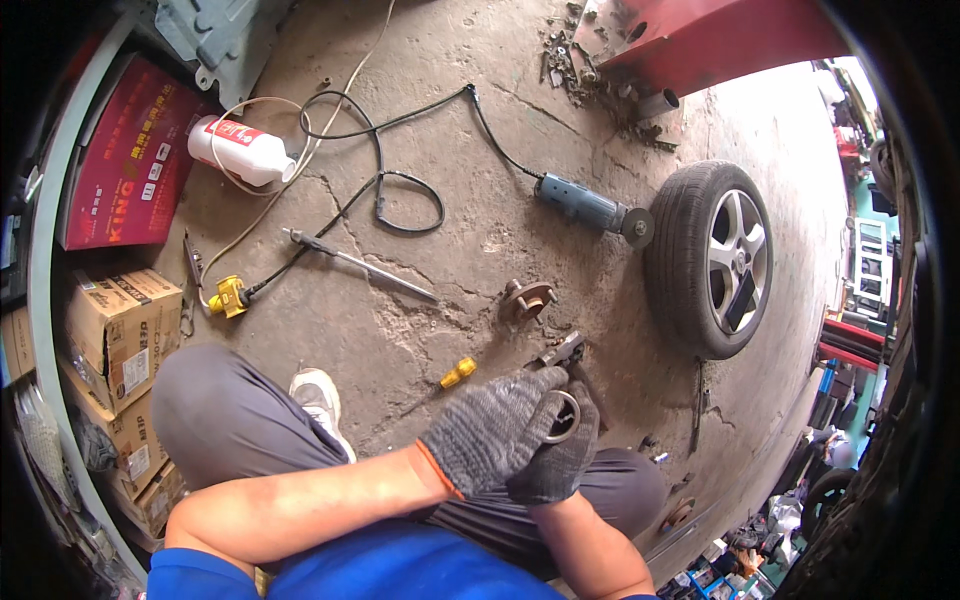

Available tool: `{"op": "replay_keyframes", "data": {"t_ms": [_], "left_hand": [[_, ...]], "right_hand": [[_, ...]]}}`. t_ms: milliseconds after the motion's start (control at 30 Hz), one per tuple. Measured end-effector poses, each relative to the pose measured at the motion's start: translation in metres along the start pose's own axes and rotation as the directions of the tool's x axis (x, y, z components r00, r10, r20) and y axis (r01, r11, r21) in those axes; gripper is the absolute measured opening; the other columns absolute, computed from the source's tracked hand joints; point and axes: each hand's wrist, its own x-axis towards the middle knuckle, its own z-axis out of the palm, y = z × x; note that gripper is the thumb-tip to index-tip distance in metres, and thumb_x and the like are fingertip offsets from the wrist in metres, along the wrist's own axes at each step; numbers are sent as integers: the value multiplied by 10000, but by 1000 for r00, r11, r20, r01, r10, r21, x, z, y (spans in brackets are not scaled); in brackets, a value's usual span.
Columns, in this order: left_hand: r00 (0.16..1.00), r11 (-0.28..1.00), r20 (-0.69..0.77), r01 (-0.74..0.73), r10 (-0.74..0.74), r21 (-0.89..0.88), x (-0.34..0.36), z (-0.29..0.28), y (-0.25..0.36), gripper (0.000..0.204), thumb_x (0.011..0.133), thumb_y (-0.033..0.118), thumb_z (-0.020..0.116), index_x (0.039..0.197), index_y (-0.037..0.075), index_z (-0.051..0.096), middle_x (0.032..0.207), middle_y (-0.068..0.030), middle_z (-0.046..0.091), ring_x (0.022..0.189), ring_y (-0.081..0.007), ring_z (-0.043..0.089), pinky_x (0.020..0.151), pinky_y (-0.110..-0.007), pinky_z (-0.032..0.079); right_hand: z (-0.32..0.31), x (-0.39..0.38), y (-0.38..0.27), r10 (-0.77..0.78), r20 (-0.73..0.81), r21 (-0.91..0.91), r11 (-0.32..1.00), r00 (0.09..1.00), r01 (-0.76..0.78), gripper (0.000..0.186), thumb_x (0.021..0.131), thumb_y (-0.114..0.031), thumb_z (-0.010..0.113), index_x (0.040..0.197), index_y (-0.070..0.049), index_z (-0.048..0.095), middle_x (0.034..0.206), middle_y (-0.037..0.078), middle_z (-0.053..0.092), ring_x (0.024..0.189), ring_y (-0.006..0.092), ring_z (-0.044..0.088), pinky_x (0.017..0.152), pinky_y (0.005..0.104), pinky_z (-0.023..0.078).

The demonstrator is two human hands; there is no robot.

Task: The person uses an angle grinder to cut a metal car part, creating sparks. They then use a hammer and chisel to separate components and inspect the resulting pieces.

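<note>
A metal ring (563, 417), like a bearing race, is held between my two grey-gloved hands in front of my knees. My left hand (488, 428) has its fingers curled against the ring's left side. Below and to the right, my right hand (556, 466) grips the same ring, its fingers partly hidden behind it. Just beyond the gloves, a metal tool head (560, 350) rests near the floor; its kind is unclear. A yellow-handled screwdriver (458, 373) lies left of it. Farther off sits a rusty wheel hub (527, 300) with studs.
A wheel with tyre (700, 260) stands at right, beside a corded angle grinder (585, 205). A metal rod with a crosspiece (365, 268) and a yellow socket (230, 297) lie leftward. A white bottle (240, 150) and cardboard boxes (120, 330) line the left. A red steel base (720, 45) stands behind.
</note>
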Motion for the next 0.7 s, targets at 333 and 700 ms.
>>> {"op": "replay_keyframes", "data": {"t_ms": [333,700], "left_hand": [[985,994,-156,-60,74,92,18,-18,-15,292,927,148,570,1199,45,598,1034,-196,665,894,-334,655,783,-406,519],[955,953,-262,60,-142,-297,23,-19,-3,299,928,125,584,1205,16,561,1073,-215,635,961,-335,632,826,-408,509]], "right_hand": [[-23,27,-40,275,496,867,-218,824,-449,525,924,-583,374,684,-137,512,536,18,418,430,172,381,377,295,333],[-25,33,-44,366,471,881,-251,803,-402,594,963,-526,314,604,-72,450,483,34,345,353,159,308,311,290,320]]}}
